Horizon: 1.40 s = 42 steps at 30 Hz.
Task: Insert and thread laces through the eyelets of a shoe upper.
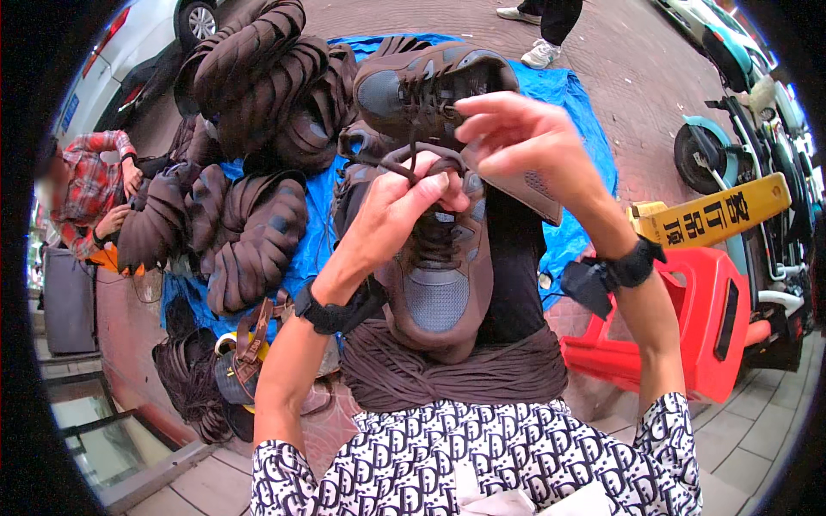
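On my lap, toe toward me, rests a brown lace-up shoe (437,301) with a grey mesh toe. My left hand (413,202) is closed at its collar, gripping a dark shoelace (411,142) that loops over the fingers. Just right of it my right hand (529,142) hangs raised, fingers apart, with nothing visible in them. Behind both hands lies a second brown shoe (391,99), toe to the left, laces across its tongue. A thick bundle of brown shoelaces (456,370) spreads across my lap below the near shoe.
Stacks of brown shoe parts (258,86) cover a blue tarp (572,95). At left, a person in a checked shirt (90,176) handles more. A red plastic stool (697,327) stands at right, near parked scooters (705,155). More laces (194,378) lie at lower left.
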{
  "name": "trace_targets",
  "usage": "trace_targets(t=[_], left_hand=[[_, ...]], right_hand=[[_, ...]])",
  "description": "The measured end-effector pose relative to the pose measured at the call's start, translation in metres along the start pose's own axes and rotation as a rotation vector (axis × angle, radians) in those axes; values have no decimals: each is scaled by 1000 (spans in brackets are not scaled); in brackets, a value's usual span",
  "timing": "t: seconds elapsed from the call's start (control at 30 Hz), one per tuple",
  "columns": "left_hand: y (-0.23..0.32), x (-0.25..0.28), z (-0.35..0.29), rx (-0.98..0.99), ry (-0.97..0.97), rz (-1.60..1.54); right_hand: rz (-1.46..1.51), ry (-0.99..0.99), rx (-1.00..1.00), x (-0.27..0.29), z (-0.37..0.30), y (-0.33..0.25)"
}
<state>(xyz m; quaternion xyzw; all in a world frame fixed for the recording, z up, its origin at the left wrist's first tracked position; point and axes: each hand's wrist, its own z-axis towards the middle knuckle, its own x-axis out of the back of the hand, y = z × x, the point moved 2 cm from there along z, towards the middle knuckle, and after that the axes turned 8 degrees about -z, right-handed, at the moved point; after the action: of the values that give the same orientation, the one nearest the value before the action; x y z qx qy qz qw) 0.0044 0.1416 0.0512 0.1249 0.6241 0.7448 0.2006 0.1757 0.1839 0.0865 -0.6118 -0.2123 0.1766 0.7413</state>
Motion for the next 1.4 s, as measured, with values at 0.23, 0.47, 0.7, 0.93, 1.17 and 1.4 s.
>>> trace_targets(t=[0.23, 0.47, 0.7, 0.93, 1.17, 1.4], left_hand=[[-1, 4, -4, -61, 61, 188], [15, -16, -5, -67, 244, 536], [12, -13, -10, -36, 292, 463], [24, -16, -14, -410, 251, 1143], [12, -8, -15, -211, 134, 612], [6, 12, -15, 383, 172, -156]], right_hand=[[5, -130, -87, -16, 8, 18], [-498, 78, 296, -20, 4, 25], [-598, 186, 473, -29, 0, 33], [-911, 467, 377, -30, -3, 39], [0, 316, -56, -37, 1, 44], [97, 323, -113, -41, -3, 37]])
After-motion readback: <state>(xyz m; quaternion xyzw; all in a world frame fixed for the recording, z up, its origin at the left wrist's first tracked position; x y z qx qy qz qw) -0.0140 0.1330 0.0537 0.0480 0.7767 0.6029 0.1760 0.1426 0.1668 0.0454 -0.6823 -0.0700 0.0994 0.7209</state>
